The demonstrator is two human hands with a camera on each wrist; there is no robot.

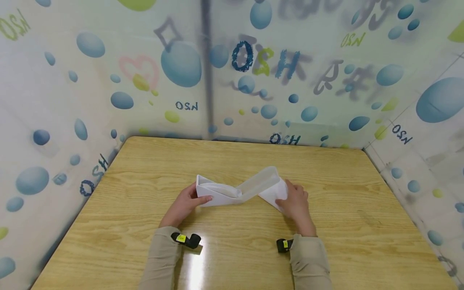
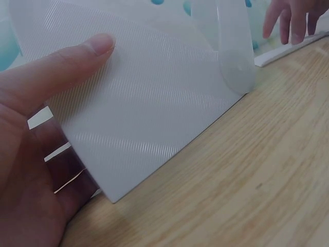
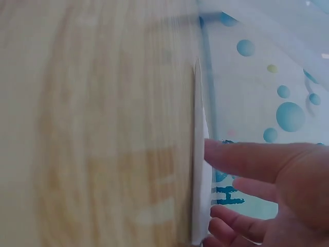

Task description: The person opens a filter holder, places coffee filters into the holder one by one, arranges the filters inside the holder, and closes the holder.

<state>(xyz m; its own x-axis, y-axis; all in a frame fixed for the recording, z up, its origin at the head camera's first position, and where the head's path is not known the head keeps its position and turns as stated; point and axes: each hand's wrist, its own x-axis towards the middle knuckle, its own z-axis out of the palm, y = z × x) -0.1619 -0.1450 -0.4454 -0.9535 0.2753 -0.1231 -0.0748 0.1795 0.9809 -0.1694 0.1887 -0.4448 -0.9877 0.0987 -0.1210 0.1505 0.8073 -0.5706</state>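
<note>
My left hand grips the left end of a white ribbed box, thumb on its near side and fingers round the end. Inside the box shows a curved white piece, its kind unclear. A translucent lid slants up to the right from the box, swung back. Under and beside the lid, a thin flat white piece, perhaps folded sheets, lies on the table. Above its right side is my right hand, its thumb and fingertips spread apart and touching the white piece.
The wood-grain table runs back to a patterned wall covering, which also rises on both sides. Black cameras are strapped to the left sleeve and the right sleeve.
</note>
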